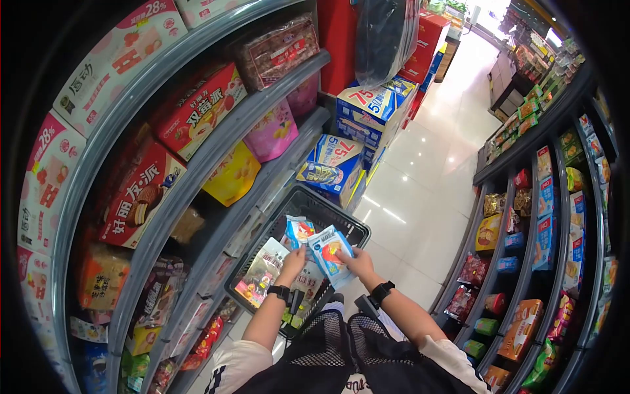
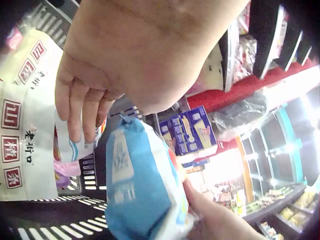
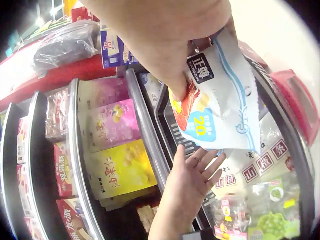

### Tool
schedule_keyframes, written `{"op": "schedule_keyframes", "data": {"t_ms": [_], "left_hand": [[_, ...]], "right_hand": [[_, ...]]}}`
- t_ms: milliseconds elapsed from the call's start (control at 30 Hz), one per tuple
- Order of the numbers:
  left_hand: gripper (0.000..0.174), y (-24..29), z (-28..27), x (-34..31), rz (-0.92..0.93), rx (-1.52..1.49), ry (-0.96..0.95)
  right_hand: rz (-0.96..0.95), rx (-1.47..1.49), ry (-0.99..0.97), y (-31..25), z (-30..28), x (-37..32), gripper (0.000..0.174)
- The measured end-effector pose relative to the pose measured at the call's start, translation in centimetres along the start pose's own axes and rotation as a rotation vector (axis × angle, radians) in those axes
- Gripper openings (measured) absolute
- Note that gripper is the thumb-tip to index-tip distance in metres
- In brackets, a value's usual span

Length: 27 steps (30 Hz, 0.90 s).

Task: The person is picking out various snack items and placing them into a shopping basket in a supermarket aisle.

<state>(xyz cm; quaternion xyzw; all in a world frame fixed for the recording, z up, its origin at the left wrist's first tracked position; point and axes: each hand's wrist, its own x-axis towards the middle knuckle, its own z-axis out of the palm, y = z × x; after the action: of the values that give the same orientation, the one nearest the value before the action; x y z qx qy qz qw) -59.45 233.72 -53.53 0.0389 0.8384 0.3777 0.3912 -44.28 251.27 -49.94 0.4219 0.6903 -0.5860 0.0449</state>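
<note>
My right hand [image 1: 357, 262] [image 3: 165, 45] grips a blue-and-white snack bag [image 1: 331, 257] [image 2: 140, 185] [image 3: 220, 95] by its edge, thumb on the printed front, over the basket [image 1: 363, 231]. Beside it is my left hand [image 1: 293, 265] [image 2: 125, 55] [image 3: 181, 187], its fingers loosely extended and the palm bare in the right wrist view. Another blue-and-white packet [image 1: 300, 228] lies just past the left fingers; whether they touch it is unclear. White bags with red square labels [image 2: 27, 145] [image 3: 250, 170] and a green-fruit pack [image 3: 274, 220] lie in the basket.
Curved shelves with boxed and bagged snacks [image 1: 147, 190] rise on the left. Blue-and-yellow cartons [image 1: 331, 167] stand beyond the basket. A tiled aisle [image 1: 420, 190] runs ahead on the right, with more stocked shelves [image 1: 525, 262] along its far side.
</note>
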Motion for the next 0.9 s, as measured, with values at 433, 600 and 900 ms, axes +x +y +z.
{"op": "schedule_keyframes", "data": {"t_ms": [433, 600, 900], "left_hand": [[0.084, 6.2, 2.6, -0.9, 0.175, 0.417, 0.096], [0.096, 4.1, 6.1, 2.2, 0.312, 0.678, 0.050], [0.046, 5.2, 12.2, 4.4, 0.391, 1.073, 0.372]], "right_hand": [[-0.319, -0.075, -0.425, 1.8, -8.1, 0.2, 0.041], [-0.068, -0.001, -0.414, 7.3, -16.8, -0.6, 0.040], [0.069, 0.325, 0.168, 18.5, -33.0, -7.0, 0.036]]}}
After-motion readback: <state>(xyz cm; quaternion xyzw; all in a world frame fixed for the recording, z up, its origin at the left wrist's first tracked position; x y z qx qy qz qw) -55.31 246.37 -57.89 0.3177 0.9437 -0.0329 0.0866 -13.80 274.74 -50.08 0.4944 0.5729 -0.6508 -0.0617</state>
